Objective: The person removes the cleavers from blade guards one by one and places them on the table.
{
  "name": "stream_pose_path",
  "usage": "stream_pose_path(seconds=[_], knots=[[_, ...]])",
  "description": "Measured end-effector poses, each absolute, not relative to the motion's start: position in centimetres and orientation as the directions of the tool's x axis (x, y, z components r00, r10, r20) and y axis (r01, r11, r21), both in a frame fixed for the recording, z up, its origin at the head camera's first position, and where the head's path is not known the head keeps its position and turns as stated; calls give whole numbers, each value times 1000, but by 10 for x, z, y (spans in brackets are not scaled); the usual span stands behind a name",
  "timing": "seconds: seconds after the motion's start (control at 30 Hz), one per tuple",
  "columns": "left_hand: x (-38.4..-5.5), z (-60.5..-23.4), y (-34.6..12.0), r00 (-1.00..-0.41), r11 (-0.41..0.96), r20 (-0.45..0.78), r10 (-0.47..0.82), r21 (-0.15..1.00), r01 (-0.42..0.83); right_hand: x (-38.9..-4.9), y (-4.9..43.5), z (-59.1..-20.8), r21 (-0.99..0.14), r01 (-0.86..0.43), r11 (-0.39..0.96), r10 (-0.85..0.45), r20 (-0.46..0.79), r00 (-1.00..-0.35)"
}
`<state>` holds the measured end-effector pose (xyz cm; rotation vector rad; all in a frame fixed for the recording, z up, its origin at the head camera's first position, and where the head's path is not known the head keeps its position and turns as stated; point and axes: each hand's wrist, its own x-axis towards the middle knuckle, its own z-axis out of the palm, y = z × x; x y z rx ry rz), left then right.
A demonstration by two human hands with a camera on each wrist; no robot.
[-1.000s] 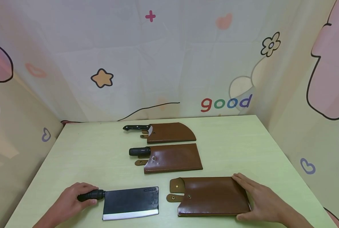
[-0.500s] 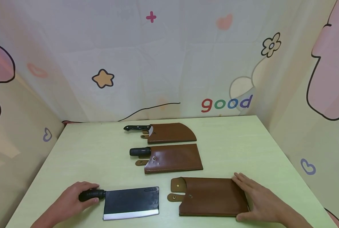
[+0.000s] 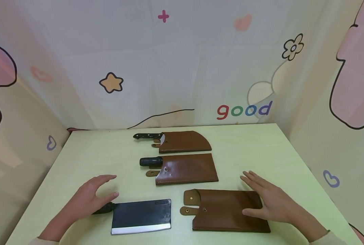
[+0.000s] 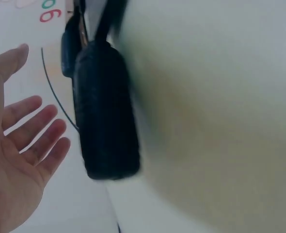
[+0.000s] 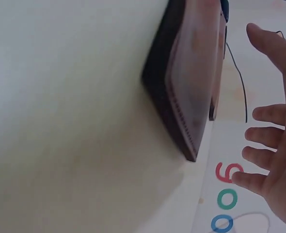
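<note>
A cleaver (image 3: 141, 216) with a dark blade and bright cutting edge lies flat at the front left of the table. Above its black handle (image 4: 106, 111) hovers my left hand (image 3: 88, 197), fingers spread and holding nothing; in the head view it hides part of the handle. To the right lies a brown leather knife sheath (image 3: 221, 211), its two strap tabs pointing left and nothing showing in its mouth. My right hand (image 3: 273, 200) is raised over the sheath's right end, fingers extended, with nothing in it. The right wrist view shows the sheath (image 5: 194, 92) apart from the fingers.
Farther back, a sheathed cleaver (image 3: 186, 169) with a black handle lies on the pale table (image 3: 246, 153). Behind it is a second sheathed knife (image 3: 185, 142) with a riveted handle and curved sheath. A printed cloth (image 3: 175, 68) stands behind and on both sides.
My left hand has let go of the cleaver's handle and lifted. My right hand has left the sheath's right edge and risen. The cleaver and sheath stay in place.
</note>
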<state>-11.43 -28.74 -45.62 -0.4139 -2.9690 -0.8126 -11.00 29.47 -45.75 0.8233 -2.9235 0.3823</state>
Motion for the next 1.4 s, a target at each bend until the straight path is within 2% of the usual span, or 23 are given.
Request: stream_pose_path(seconds=[0.53,0.83,1.4], knots=[[-153,-440,-234,-956,826,126,264,482,292,-153,244,-438,-246,-552,797,-517,195,-834],[-174,-446,-214,-949,821,139,283,476,315,-178,219,-433,-275,-523,806,-502,150,-852],[-215,-464,-203,-946,812,47,322,500,301,-223,199,-455,-284,-511,811,-527,24,-850]])
